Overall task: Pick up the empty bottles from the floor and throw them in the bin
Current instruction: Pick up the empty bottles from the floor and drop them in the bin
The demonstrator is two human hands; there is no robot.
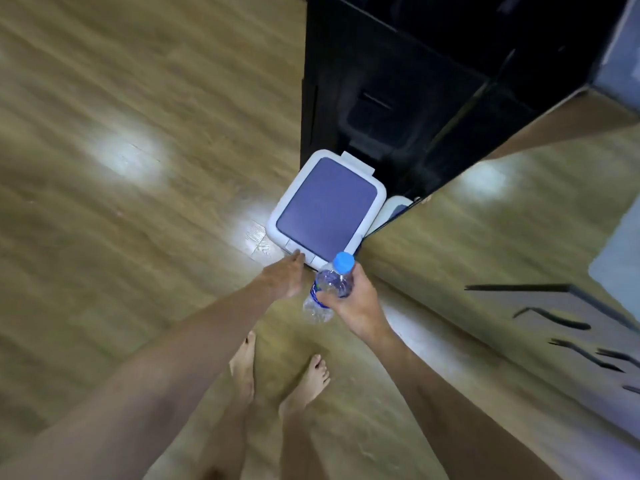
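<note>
Bottle (327, 289) gripped in right hand (356, 299); left hand (284, 275) touching bin (277, 220).

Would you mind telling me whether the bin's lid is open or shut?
Shut: the lid lies flat across the bin, left hand touching its front edge.

Glossy wooden floor (121, 150), black cabinet (398, 81)

Left hand (282, 280) outstretched, fingers (298, 257) straight; right hand (356, 299) fingers curled, gripping
</note>
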